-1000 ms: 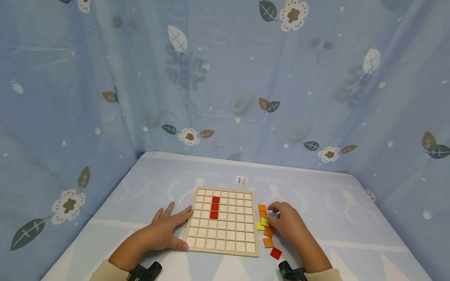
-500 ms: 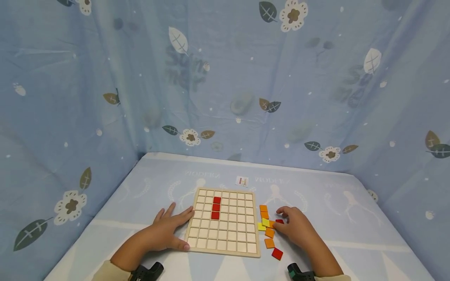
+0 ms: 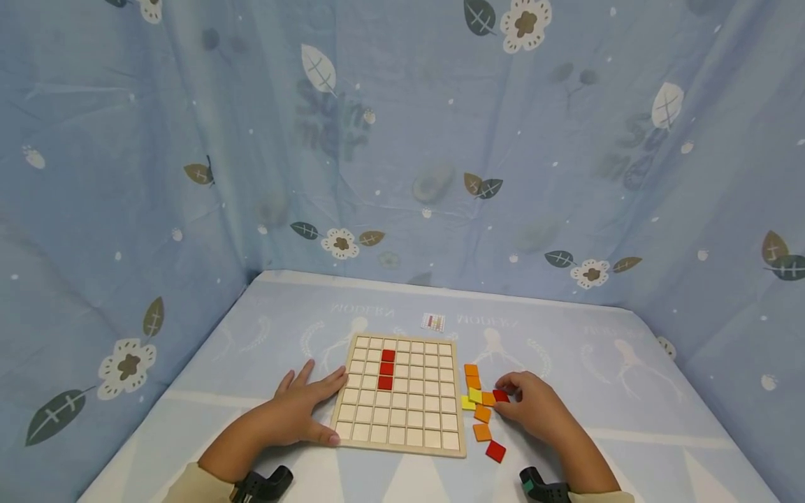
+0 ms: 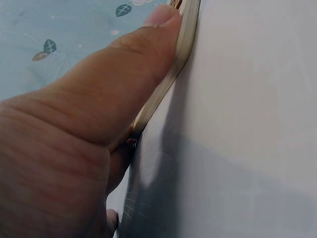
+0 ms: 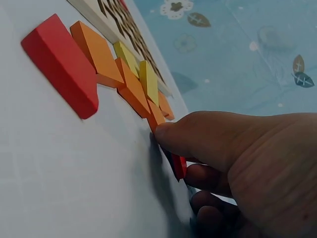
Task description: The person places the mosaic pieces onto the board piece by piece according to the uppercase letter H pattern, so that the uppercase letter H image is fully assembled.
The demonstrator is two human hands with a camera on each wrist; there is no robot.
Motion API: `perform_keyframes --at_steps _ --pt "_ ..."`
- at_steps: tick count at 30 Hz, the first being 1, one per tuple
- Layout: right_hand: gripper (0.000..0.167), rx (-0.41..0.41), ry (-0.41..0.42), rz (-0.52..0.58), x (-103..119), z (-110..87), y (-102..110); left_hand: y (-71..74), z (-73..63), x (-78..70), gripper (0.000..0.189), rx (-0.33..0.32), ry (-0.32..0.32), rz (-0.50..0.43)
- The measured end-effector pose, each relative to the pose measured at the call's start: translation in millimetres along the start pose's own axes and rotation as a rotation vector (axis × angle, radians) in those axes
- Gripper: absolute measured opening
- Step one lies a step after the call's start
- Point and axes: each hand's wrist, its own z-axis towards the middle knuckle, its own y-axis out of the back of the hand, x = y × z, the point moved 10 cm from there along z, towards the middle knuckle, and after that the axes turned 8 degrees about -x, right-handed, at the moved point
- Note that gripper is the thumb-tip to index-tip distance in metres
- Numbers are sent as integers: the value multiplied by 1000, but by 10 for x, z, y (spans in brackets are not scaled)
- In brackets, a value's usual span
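A wooden grid board (image 3: 415, 450) lies flat, with several red tiles (image 3: 386, 369) in a column of its squares. My left hand (image 3: 295, 412) rests spread at the board's left side, its fingertips on the edge; in the left wrist view the thumb (image 4: 129, 59) touches the rim. Right of the board, my right hand (image 3: 531, 405) pinches a red tile (image 3: 500, 396) between thumb and forefinger. That red tile (image 5: 181, 166) is partly hidden by the thumb in the right wrist view. Next to it lie orange tiles (image 3: 482, 413) and yellow tiles (image 3: 468, 403), some overlapping.
Another red tile (image 3: 495, 451) lies nearest the person, below an orange tile (image 3: 482, 432). Behind the board is a small printed card (image 3: 433, 322). A patterned blue curtain (image 3: 402, 140) encloses the table at the back and sides.
My right hand has shifted right from over the orange and yellow tiles, uncovering a red tile that now sits between its thumb and forefinger. My left hand has stayed at the board.
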Motion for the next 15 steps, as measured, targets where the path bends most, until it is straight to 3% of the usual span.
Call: perform_keyframes --at_steps 15 --pt "30 8 -9 6 -28 9 -24 27 -16 -39 114 -4 -2 -1"
